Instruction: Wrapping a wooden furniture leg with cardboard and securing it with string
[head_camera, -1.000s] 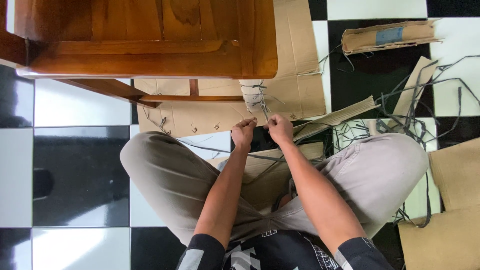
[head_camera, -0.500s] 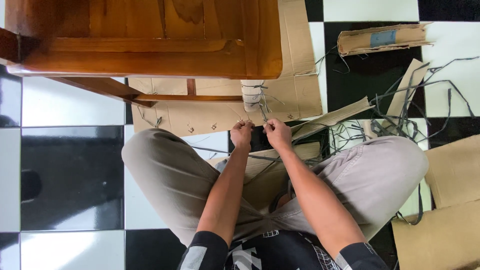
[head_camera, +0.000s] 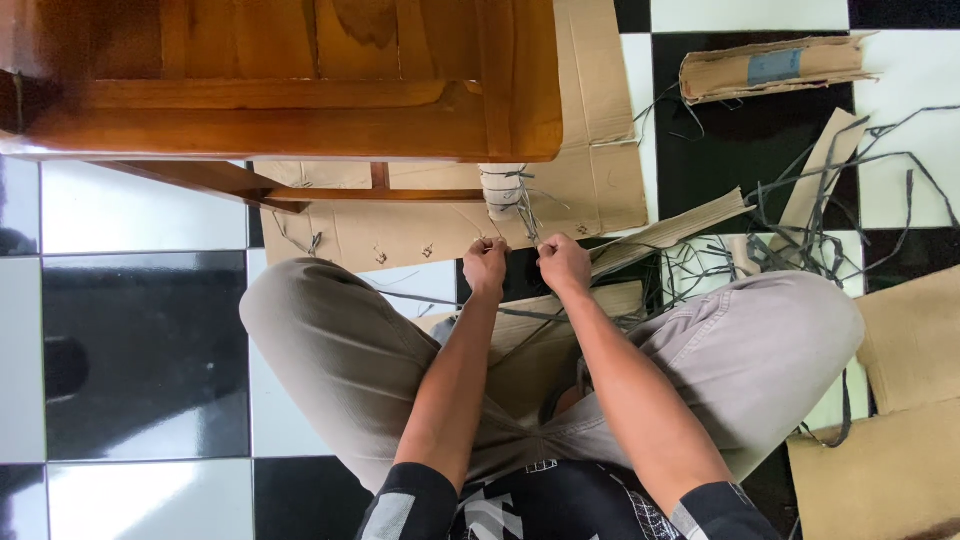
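So the person was sitting cross-legged on the black-and-white tiled floor, right up against a wooden piece of furniture whose leg was still wrapped in pale padding with dark grey strapping wound around it. Both hands were closed into loose fists on that strapping: the left hand pinching a strand just below the wrapped leg, the right hand gripping another strand right beside it, knuckles nearly touching. The strap looked thin, flat and kinked, with loose ends trailing down over the person's lap.

Packaging was everywhere. A big flat sheet of brown cardboard lay under the furniture, dotted with small staple-like marks along its lower edge. Up at the top right sat a flattened, rolled cardboard piece with a small blue rectangular label on it. A tangle of cut straps sprawled over the tiles to the right, and more plain cardboard slabs were stacked at the lower right.
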